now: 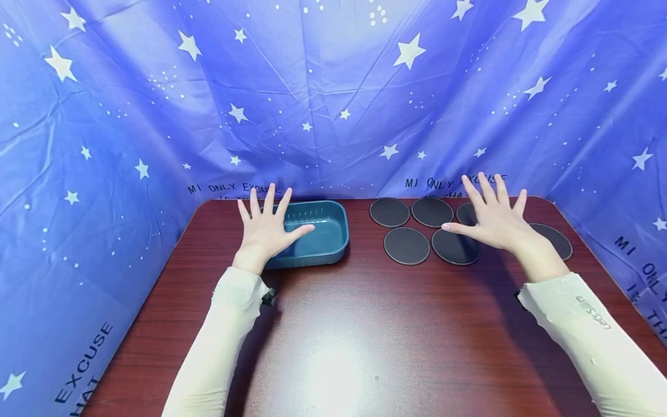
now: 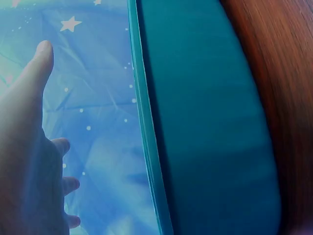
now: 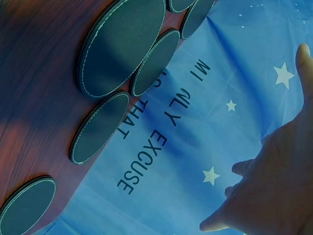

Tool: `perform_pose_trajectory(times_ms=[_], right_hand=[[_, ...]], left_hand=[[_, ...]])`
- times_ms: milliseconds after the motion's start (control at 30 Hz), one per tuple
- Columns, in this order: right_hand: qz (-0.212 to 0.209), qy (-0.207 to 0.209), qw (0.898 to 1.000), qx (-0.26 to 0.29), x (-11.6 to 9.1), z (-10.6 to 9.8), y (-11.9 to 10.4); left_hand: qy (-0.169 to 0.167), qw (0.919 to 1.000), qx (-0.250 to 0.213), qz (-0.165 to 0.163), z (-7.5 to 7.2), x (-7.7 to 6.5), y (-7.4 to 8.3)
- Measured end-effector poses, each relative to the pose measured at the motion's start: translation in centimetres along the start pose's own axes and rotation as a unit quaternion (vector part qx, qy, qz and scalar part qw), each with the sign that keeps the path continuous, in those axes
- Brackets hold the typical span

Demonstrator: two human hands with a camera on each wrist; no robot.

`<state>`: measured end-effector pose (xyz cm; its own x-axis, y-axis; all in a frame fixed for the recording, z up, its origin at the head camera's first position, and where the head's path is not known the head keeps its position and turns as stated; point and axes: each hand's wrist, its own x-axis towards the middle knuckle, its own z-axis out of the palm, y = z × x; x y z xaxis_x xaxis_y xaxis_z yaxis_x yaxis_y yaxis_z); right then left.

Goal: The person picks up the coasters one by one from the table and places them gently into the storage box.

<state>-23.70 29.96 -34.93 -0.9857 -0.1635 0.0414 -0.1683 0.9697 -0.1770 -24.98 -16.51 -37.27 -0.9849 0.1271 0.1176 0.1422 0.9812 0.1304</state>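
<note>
A teal rectangular tray (image 1: 325, 231) with rounded corners sits upright and empty at the back of the counter, left of centre. To its right lie dark round coasters (image 1: 406, 245) with pale stitched edges, flat, in two loose rows, close together.

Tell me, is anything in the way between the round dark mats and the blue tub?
Nothing visible is. Only bare tabletop lies between the round coasters and the teal tub. The right hand spreads open over the coasters, and the left hand spreads open over the tub's near left corner, holding nothing.
</note>
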Motion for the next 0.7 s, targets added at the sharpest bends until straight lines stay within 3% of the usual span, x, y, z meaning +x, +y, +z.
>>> perform_pose_trajectory(times_ms=[700], right_hand=[[-0.009, 0.016, 1.0, -0.002, -0.6, 0.0, 1.1]], left_hand=[[-0.001, 0.9996, -0.017, -0.022, -0.4, -1.4, -3.4]])
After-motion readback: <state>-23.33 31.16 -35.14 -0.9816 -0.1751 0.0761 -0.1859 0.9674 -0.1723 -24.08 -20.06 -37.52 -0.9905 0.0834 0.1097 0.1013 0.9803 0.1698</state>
